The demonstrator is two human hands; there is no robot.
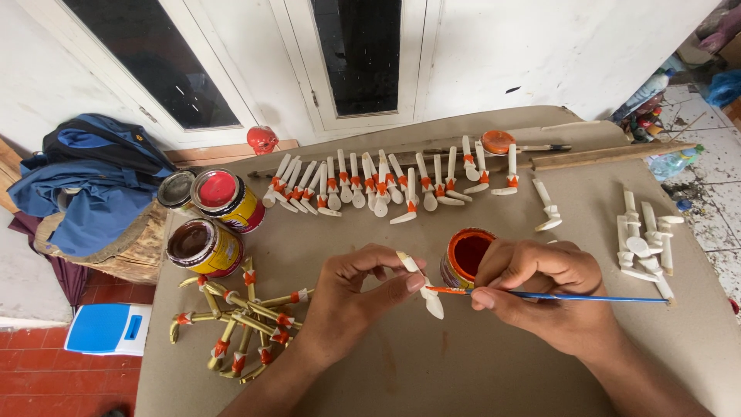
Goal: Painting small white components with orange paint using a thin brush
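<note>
My left hand (349, 297) pinches a small white wooden piece (423, 284) between thumb and fingers, holding it above the brown board (432, 363). A thin blue-handled paintbrush (571, 296) is gripped in my right hand (544, 289), with its orange-tipped bristles touching the white piece. Just behind my hands stands an open tin of orange paint (466, 255).
A row of white pieces with orange bands (386, 185) lies along the board's far side. Unpainted white pieces (644, 235) sit at the right. A pile of yellow pieces (239, 324) lies at the left, near red (224, 199) and brown (199, 245) paint tins. Blue cloth (93, 181) is heaped far left.
</note>
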